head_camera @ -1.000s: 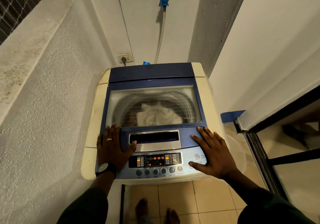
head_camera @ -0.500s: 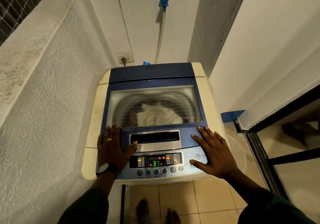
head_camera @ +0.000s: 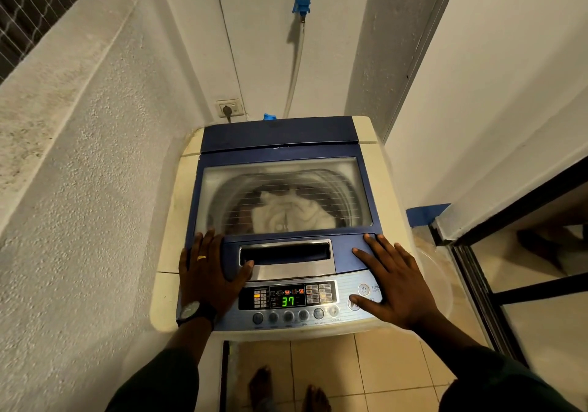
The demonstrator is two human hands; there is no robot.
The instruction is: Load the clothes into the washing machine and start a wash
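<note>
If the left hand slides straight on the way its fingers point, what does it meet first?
The left hand lies flat on the lid's blue frame, fingers pointing toward the back wall. Going straight on, they would probably reach the lid's clear window first; the fingertips look already at its edge.

— What's that in the corner?

— A cream-bodied top-loading washing machine with a dark blue top (head_camera: 280, 134), standing on the tiled floor.

— Open?

— No, its blue-framed clear lid (head_camera: 283, 195) lies flat and closed. Through it, pale crumpled clothes (head_camera: 291, 212) sit in the drum.

— Is it on?

— The silver-blue control panel (head_camera: 296, 300) along the front edge is lit; its display shows a green 37.
</note>
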